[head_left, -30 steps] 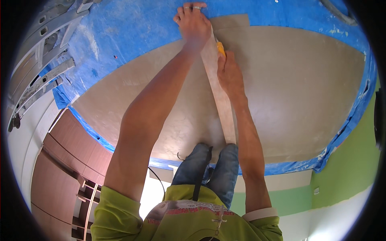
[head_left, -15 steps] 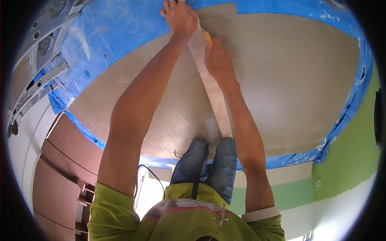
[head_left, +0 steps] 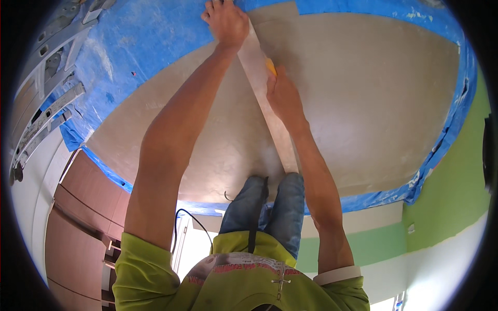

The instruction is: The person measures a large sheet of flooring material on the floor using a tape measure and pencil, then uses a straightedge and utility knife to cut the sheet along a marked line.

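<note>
A long pale straightedge strip (head_left: 264, 98) lies across a large brown sheet (head_left: 363, 103) and runs from the far edge back to my knees. My left hand (head_left: 227, 25) presses down near the strip's far end, its fingers apart and partly cut off by the picture's top edge. Along the strip's right side, my right hand (head_left: 284, 96) is closed around what looks like a utility knife with an orange handle (head_left: 271, 66). Its blade is too small to make out. My knees rest on the near part of the sheet.
Blue plastic sheeting (head_left: 155, 36) surrounds the brown sheet. A metal ladder (head_left: 49, 111) lies or stands at the far left. Brown cabinets (head_left: 78, 207) are at the lower left, with a black cable (head_left: 194, 217) near my legs. A green wall (head_left: 441, 192) rises on the right.
My right hand has drawn the knife a short way toward me along the strip's edge. My left hand stays at the far end, and the view has shifted slightly.
</note>
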Demonstrator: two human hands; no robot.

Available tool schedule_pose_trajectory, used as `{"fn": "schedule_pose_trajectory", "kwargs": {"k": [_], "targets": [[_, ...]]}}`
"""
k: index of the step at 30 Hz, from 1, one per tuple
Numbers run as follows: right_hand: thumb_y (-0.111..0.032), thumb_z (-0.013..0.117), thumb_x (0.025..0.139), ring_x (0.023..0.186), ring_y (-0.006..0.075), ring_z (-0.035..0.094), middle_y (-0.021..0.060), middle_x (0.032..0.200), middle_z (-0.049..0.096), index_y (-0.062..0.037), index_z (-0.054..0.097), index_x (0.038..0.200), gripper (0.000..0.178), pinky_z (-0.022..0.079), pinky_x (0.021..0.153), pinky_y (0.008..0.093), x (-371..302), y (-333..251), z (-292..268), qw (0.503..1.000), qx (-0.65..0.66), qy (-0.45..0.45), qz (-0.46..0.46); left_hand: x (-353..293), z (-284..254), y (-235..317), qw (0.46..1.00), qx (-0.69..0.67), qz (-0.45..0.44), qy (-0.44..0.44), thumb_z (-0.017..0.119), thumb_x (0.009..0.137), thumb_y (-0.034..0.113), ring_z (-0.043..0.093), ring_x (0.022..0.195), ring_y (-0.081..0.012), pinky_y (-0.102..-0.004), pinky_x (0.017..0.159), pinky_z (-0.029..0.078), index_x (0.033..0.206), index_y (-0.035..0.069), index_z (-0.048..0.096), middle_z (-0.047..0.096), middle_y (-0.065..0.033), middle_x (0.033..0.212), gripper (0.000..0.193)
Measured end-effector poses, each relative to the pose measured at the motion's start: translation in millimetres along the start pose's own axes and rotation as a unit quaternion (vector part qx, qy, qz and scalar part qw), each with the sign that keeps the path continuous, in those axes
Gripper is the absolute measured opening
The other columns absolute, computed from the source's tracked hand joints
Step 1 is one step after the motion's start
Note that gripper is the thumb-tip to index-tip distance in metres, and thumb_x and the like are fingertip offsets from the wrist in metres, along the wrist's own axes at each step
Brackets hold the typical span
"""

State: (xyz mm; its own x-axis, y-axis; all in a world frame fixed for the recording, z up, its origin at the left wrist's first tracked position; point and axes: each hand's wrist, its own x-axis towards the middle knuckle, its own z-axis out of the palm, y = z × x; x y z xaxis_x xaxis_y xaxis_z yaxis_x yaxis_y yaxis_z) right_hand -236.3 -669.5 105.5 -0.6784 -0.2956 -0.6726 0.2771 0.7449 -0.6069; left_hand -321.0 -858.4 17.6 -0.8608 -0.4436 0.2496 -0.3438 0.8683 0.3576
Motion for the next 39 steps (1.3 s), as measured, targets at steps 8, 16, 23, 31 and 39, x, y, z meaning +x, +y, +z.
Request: {"fn": "schedule_pose_trajectory", "kwargs": {"k": [8,16,23,31,39], "targets": [[-0.030,0.038,0.108,0.081,0.0525,0.062,0.0303,0.085,0.065,-0.0022,0.046,0.116,0.030,0.048,0.070,0.0589,-41.4,42.2,12.3,0.999,-0.015,-0.025,0.026,-1.4,-1.2,-1.0,1.000,-0.009,0.007,-0.008,0.056,0.080,-0.001,0.053,0.110,-0.0368,-0.0509,0.095,0.036,0.111,0.012,0.063,0.059,-0.0145,0.113,0.034],[-0.034,0.039,0.109,0.079,0.0537,0.062,0.0298,0.082,0.065,-0.0056,0.044,0.113,0.029,0.048,0.067,0.0608,-69.6,58.1,15.0,0.995,-0.043,-0.043,0.078,-4.1,2.5,-6.1,1.000,0.005,0.019,0.011,0.056,0.084,0.002,0.054,0.111,-0.0365,-0.0502,0.094,0.037,0.112,0.013,0.063,0.059,-0.0141,0.115,0.031],[-0.032,0.042,0.108,0.079,0.0546,0.061,0.0303,0.082,0.065,-0.0059,0.044,0.116,0.027,0.049,0.067,0.0613,-98.2,81.4,18.6,0.995,-0.045,-0.041,0.079,-6.4,8.2,-4.8,0.997,0.013,0.044,0.055,0.055,0.087,0.003,0.054,0.113,-0.0358,-0.0507,0.093,0.038,0.111,0.013,0.062,0.060,-0.0123,0.115,0.027],[-0.031,0.042,0.108,0.078,0.0540,0.062,0.0306,0.082,0.065,-0.0057,0.044,0.121,0.029,0.049,0.065,0.0610,-135.0,105.9,21.6,0.994,-0.047,-0.048,0.088,-6.8,12.2,-12.7,0.999,0.013,0.033,0.039,0.055,0.089,0.004,0.055,0.109,-0.0365,-0.0517,0.090,0.039,0.109,0.014,0.063,0.060,-0.0124,0.112,0.023],[-0.033,0.041,0.109,0.078,0.0539,0.062,0.0297,0.082,0.065,-0.0063,0.045,0.117,0.028,0.048,0.066,0.0611,-168.6,133.0,26.4,0.992,-0.050,-0.055,0.104,-7.0,18.4,-16.8,0.996,0.030,0.058,0.060,0.054,0.091,0.005,0.056,0.108,-0.0368,-0.0525,0.088,0.042,0.109,0.013,0.063,0.061,-0.0127,0.110,0.022]]}}
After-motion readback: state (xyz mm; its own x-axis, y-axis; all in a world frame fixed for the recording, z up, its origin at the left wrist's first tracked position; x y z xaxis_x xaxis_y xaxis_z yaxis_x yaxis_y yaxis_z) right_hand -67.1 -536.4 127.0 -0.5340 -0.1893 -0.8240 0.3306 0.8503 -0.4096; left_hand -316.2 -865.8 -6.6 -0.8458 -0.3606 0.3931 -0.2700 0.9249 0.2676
